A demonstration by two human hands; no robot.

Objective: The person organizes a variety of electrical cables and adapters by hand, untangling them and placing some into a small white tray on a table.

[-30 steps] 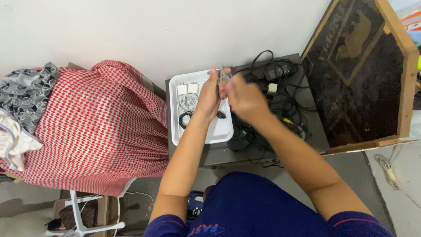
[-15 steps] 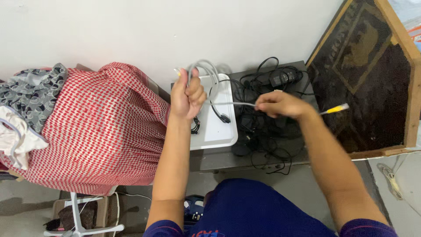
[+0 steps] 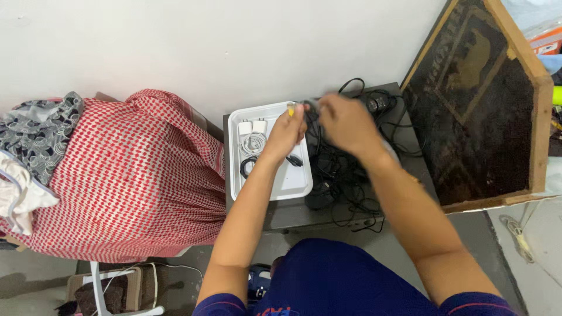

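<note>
Head view, looking straight down: I see both of my bare arms stretched over a small dark table [image 3: 293,213] that stands against a white wall. My left hand [image 3: 287,133] is closed around a grey cable [image 3: 309,104], with the cable's yellow plug [image 3: 290,109] sticking up just above the fingers. My right hand [image 3: 346,122] is close beside it, blurred, its fingers curled at the same cable; I cannot tell how firmly it grips. The cable sits between the two hands, above the far right corner of a white tray [image 3: 295,184].

Inside the tray lie two white plug adapters [image 3: 252,126] side by side, a coiled white cord [image 3: 253,141] just below them, and a black cord [image 3: 248,165] nearer to me. Right of the tray, a tangle of black cables and power bricks [image 3: 345,169] covers the rest of the table.

A red and white patterned cloth [image 3: 129,175] drapes over something to the left of the table. A dark framed board [image 3: 486,99] leans to the right. My dark blue clothing [image 3: 345,281] fills the bottom edge.
</note>
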